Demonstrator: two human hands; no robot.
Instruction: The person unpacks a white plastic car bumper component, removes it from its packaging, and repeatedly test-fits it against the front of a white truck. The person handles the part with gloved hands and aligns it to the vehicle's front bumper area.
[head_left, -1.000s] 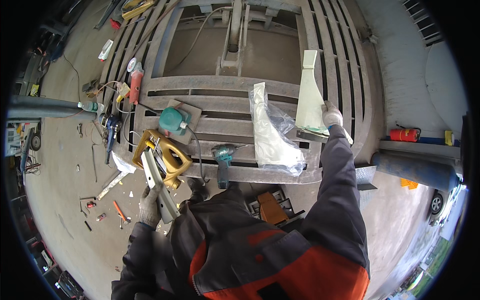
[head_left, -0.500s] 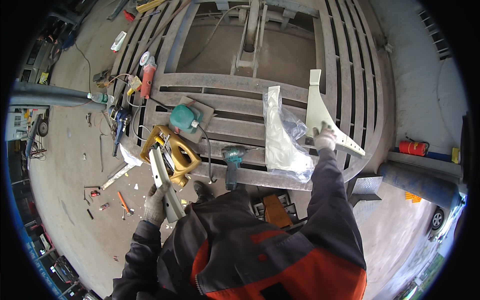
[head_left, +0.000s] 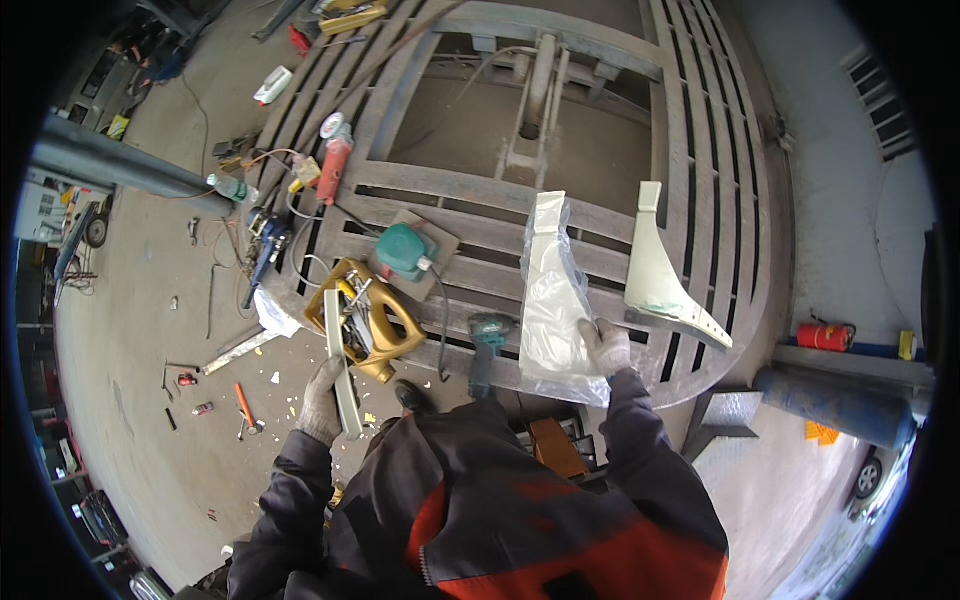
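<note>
Wrapped cream panel (head_left: 555, 310) over the near side of the slatted platform (head_left: 445, 182). I've got my right hand (head_left: 608, 350) at its right edge, gloved fingers pinching it through the film. My left hand (head_left: 320, 405), near left, has fingers curled round a pale strip (head_left: 344, 380). Bare panel (head_left: 660, 280) right; drill (head_left: 487, 350), gold jug (head_left: 405, 342), green tool (head_left: 402, 250) left.

No text, label, brand, number or sign can be read. Any markings on the red fire extinguisher (head_left: 822, 337), the teal power drill (head_left: 487, 350), the red grinder (head_left: 334, 172) and the gold jug (head_left: 408, 328) are too small or too blurred to make out.
</note>
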